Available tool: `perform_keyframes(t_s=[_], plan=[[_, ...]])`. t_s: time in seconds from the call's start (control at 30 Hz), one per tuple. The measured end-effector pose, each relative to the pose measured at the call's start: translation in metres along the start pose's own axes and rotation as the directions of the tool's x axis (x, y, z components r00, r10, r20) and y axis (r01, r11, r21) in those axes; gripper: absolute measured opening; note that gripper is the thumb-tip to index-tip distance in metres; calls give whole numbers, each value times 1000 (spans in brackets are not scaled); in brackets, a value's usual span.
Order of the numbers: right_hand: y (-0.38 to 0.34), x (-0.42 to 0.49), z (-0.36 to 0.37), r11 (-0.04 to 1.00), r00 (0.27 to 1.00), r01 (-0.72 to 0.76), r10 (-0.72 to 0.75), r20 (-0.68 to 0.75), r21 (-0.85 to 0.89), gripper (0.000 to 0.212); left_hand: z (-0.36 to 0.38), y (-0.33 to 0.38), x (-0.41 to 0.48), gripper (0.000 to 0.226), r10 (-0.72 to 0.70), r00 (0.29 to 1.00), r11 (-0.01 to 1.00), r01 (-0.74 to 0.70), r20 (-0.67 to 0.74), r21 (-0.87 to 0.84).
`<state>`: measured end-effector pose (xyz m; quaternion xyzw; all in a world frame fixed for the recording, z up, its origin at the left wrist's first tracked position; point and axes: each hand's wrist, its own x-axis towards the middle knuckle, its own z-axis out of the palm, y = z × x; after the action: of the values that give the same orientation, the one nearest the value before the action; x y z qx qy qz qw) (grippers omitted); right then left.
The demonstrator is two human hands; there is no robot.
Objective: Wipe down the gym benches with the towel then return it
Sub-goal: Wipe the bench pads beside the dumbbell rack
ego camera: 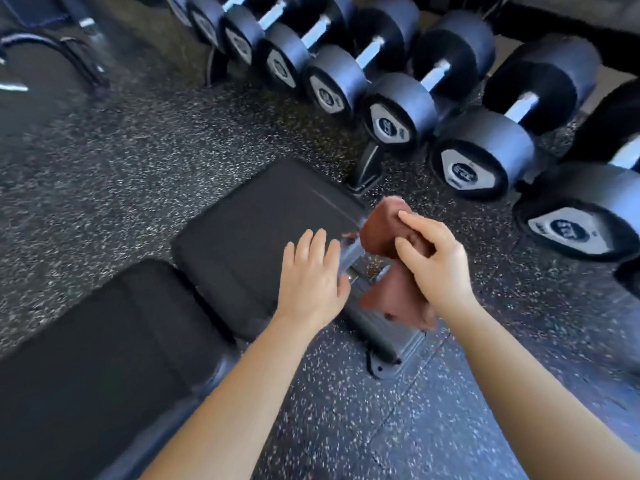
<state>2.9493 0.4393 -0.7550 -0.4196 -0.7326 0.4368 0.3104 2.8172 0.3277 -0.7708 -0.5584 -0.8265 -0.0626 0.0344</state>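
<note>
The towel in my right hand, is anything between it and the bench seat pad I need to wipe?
Nothing visible blocks it. The towel is bunched in the right hand just off the near corner of the seat pad. The left hand hovers open over that pad's edge, beside the towel, not in its path.

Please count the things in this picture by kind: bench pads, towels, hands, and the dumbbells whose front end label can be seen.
Bench pads: 2 (seat pad, back pad)
Towel: 1
Hands: 2 (left hand, right hand)
Dumbbells with visible end label: 7, e.g.
Total: 12
</note>
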Motion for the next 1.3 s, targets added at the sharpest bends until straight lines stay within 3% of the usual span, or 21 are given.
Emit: perform_keyframes(t_s=[0.07, 0.2, 0.43, 0.53, 0.6, 0.67, 0.77, 0.93, 1.0, 1.1, 1.3], plan=[[25, 15, 18, 991, 994, -63, 73, -77, 118, 36, 24, -8, 9, 51, 20, 999, 998, -19, -26, 53], [54, 42, 51, 973, 982, -28, 69, -174, 228, 35, 48, -16, 18, 60, -2, 993, 997, 11, -119, 73], [65, 76, 90, 966, 994, 91, -74, -79, 243, 31, 55, -15, 20, 51, -2, 984, 999, 9, -180, 35], [56, 116, 81, 959, 989, 42, -80, 123, 280, 27, 53, -14, 21, 52, 18, 986, 999, -13, -166, 33], [48, 145, 78, 975, 934, -26, -55, 354, 221, 25, 54, -14, 23, 53, 25, 987, 999, -18, -160, 44], [45, 155, 78, 977, 897, -62, -36, 440, 206, 24, 55, -15, 23, 53, 23, 988, 998, -14, -154, 61], [61, 130, 76, 938, 937, -60, -65, 343, 342, 27, 55, -14, 23, 53, 16, 988, 998, -5, -156, 69], [75, 108, 72, 954, 971, 37, -105, 215, 299, 27, 53, -12, 23, 53, 21, 992, 994, -7, -125, 108], [66, 130, 74, 945, 927, -12, -112, 357, 327, 27, 52, -12, 23, 53, 11, 994, 992, 2, -106, 122], [50, 169, 92, 943, 785, -172, -43, 618, 284, 34, 53, -11, 24, 53, 10, 995, 991, 4, -98, 133], [32, 213, 130, 974, 720, -20, -144, 679, 228, 38, 57, -13, 24, 52, 15, 990, 988, 7, -140, 155]])
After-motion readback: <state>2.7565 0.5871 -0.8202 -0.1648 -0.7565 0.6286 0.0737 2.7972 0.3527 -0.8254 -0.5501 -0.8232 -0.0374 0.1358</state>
